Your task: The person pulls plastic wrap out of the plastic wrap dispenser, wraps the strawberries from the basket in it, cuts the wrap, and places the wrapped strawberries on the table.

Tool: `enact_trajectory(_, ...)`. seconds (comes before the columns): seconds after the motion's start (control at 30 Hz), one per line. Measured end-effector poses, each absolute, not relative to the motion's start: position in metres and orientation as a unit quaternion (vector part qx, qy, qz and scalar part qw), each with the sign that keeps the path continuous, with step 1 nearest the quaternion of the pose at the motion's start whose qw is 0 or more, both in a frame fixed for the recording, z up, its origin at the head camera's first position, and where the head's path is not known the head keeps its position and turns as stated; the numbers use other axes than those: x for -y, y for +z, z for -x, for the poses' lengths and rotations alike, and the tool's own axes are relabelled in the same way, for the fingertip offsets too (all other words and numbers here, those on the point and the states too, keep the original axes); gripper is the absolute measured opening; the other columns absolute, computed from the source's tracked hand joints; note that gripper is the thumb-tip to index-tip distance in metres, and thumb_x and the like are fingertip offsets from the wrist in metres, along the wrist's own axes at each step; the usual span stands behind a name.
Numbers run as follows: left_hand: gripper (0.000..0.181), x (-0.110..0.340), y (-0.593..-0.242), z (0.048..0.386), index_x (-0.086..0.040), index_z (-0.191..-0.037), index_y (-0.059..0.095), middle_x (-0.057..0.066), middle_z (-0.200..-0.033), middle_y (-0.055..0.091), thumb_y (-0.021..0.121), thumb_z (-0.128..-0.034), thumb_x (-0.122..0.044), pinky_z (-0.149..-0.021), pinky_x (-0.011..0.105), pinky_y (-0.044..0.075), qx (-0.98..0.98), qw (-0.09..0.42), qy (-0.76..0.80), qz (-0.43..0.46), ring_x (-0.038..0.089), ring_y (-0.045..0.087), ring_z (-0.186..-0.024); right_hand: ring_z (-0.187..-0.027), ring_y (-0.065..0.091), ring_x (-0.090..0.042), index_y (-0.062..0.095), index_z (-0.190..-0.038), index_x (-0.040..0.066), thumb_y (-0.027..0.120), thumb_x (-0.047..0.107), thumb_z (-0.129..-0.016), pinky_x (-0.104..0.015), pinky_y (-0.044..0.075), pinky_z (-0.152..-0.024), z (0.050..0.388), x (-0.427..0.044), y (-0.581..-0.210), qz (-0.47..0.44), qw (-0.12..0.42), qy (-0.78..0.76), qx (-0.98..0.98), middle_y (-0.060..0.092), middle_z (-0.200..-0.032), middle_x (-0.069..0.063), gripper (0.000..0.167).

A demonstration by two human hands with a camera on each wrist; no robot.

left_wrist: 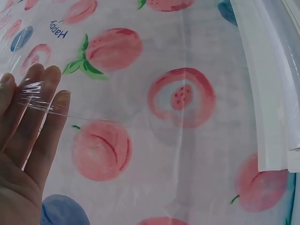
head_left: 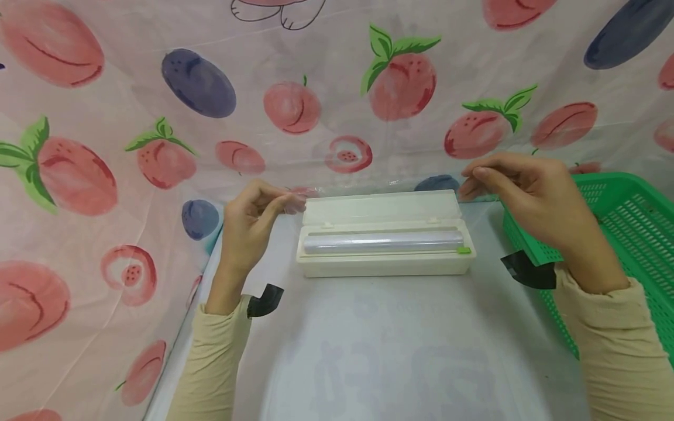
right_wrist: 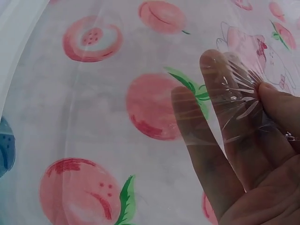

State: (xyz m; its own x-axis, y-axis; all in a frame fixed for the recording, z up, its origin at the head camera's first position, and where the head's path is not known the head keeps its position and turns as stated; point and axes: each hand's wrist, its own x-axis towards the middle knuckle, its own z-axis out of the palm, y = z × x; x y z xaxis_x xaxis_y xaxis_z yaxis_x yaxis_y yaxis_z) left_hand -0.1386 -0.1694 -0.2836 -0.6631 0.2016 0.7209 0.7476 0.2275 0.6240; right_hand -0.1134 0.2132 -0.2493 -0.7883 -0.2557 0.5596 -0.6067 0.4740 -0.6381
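Note:
Stretched between both hands is a clear sheet of plastic wrap (right_wrist: 243, 101), gathered into creases at the fingers. My left hand (head_left: 250, 225) pinches one end near the box's left corner; its wrinkles show across the left fingers (left_wrist: 49, 101). My right hand (head_left: 542, 202) pinches the other end between thumb and fingers, above and right of the box. Between the hands stands a white plastic wrap dispenser box (head_left: 387, 268) with its lid (head_left: 381, 207) raised at the back. A roll of plastic wrap (head_left: 384, 241) lies inside, and a green slider (head_left: 464, 250) sits at the right end.
A green perforated basket (head_left: 611, 187) stands at the right, partly behind the right forearm. The white tabletop (head_left: 400, 339) stretches in front of the box. A fruit-printed sheet (head_left: 316, 52) hangs behind and along the left side.

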Motion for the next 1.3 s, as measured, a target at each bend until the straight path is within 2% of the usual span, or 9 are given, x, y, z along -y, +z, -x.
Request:
enact_trajectory(0.2, 0.005, 0.170, -0.278, 0.134, 0.013, -0.093, 0.061, 0.024, -0.089, 0.072, 0.063, -0.0911, 0.009, -0.079, 0.024, 0.056, 0.742, 0.271, -0.524, 0.317, 0.008, 0.069, -0.082, -0.081, 0.072, -0.006, 0.071, -0.108, -0.002, 0.060, -0.002, -0.096, -0.012, 0.053, -0.081, 0.109, -0.211, -0.244, -0.250, 0.202, 0.451, 0.833, 0.073, -0.089, 0.002, 0.017)
enact_trajectory(0.43, 0.004, 0.171, -0.274, 0.131, 0.013, -0.092, 0.060, 0.025, -0.085, 0.070, 0.063, -0.0900, 0.011, -0.073, 0.021, 0.054, 0.739, 0.285, -0.516, 0.326, 0.005, 0.068, -0.081, -0.079, 0.072, -0.008, 0.069, -0.109, -0.006, 0.057, -0.005, -0.096, -0.016, 0.057, -0.075, 0.108, -0.211, -0.242, -0.259, 0.202, 0.461, 0.824, 0.073, -0.089, 0.000, 0.018)
enact_trajectory(0.5, 0.004, 0.171, -0.273, 0.131, 0.013, -0.092, 0.060, 0.019, -0.086, 0.072, 0.063, -0.0902, 0.011, -0.074, 0.020, 0.054, 0.738, 0.283, -0.517, 0.328, 0.004, 0.068, -0.083, -0.078, 0.072, -0.010, 0.069, -0.110, -0.007, 0.056, -0.006, -0.097, -0.017, 0.058, -0.073, 0.108, -0.212, -0.243, -0.266, 0.196, 0.477, 0.814, 0.073, -0.090, -0.002, 0.018)
enact_trajectory(0.57, 0.004, 0.172, -0.273, 0.130, 0.014, -0.093, 0.059, 0.007, -0.090, 0.073, 0.062, -0.0910, 0.010, -0.077, 0.021, 0.054, 0.739, 0.273, -0.519, 0.332, 0.004, 0.069, -0.087, -0.079, 0.072, -0.011, 0.068, -0.110, -0.007, 0.055, -0.007, -0.097, -0.019, 0.058, -0.072, 0.109, -0.213, -0.243, -0.273, 0.182, 0.504, 0.799, 0.073, -0.090, -0.004, 0.019)
enact_trajectory(0.67, 0.005, 0.175, -0.272, 0.128, 0.013, -0.095, 0.057, -0.008, -0.098, 0.071, 0.060, -0.0923, 0.010, -0.081, 0.021, 0.053, 0.742, 0.243, -0.525, 0.338, 0.006, 0.068, -0.093, -0.081, 0.071, -0.013, 0.068, -0.108, -0.009, 0.054, -0.009, -0.097, -0.018, 0.058, -0.074, 0.108, -0.214, -0.244, -0.290, 0.166, 0.531, 0.779, 0.072, -0.091, -0.007, 0.018)
enact_trajectory(0.7, 0.005, 0.176, -0.273, 0.127, 0.013, -0.096, 0.055, -0.010, -0.100, 0.071, 0.059, -0.0932, 0.010, -0.082, 0.022, 0.054, 0.742, 0.229, -0.530, 0.342, 0.008, 0.068, -0.094, -0.082, 0.071, -0.013, 0.068, -0.107, -0.008, 0.053, -0.009, -0.097, -0.018, 0.057, -0.075, 0.108, -0.214, -0.245, -0.293, 0.166, 0.525, 0.781, 0.071, -0.090, -0.007, 0.018)
enact_trajectory(0.9, 0.009, 0.180, -0.276, 0.124, 0.012, -0.097, 0.050, 0.003, -0.101, 0.076, 0.054, -0.0985, 0.004, -0.081, 0.032, 0.059, 0.722, 0.156, -0.569, 0.361, 0.017, 0.073, -0.092, -0.081, 0.071, -0.015, 0.068, -0.103, -0.007, 0.050, -0.010, -0.098, -0.017, 0.056, -0.080, 0.104, -0.216, -0.247, -0.312, 0.139, 0.512, 0.788, 0.068, -0.091, -0.010, 0.018)
enact_trajectory(1.1, 0.024, 0.183, -0.279, 0.115, 0.012, -0.096, 0.049, 0.011, -0.096, 0.077, 0.056, -0.1010, -0.011, -0.076, 0.041, 0.061, 0.709, 0.111, -0.596, 0.359, 0.019, 0.075, -0.089, -0.078, 0.071, -0.016, 0.066, -0.103, -0.003, 0.050, -0.010, -0.098, -0.019, 0.057, -0.070, 0.098, -0.221, -0.254, -0.325, 0.069, 0.523, 0.785, 0.070, -0.088, -0.009, 0.018)
enact_trajectory(1.3, 0.016, 0.187, -0.281, 0.104, 0.011, -0.098, 0.049, 0.024, -0.097, 0.073, 0.052, -0.1016, -0.004, -0.074, 0.042, 0.061, 0.728, 0.086, -0.578, 0.358, 0.019, 0.074, -0.093, -0.073, 0.072, -0.018, 0.065, -0.103, -0.004, 0.049, -0.015, -0.096, -0.022, 0.058, -0.066, 0.094, -0.223, -0.260, -0.349, 0.035, 0.551, 0.757, 0.070, -0.087, -0.009, 0.020)
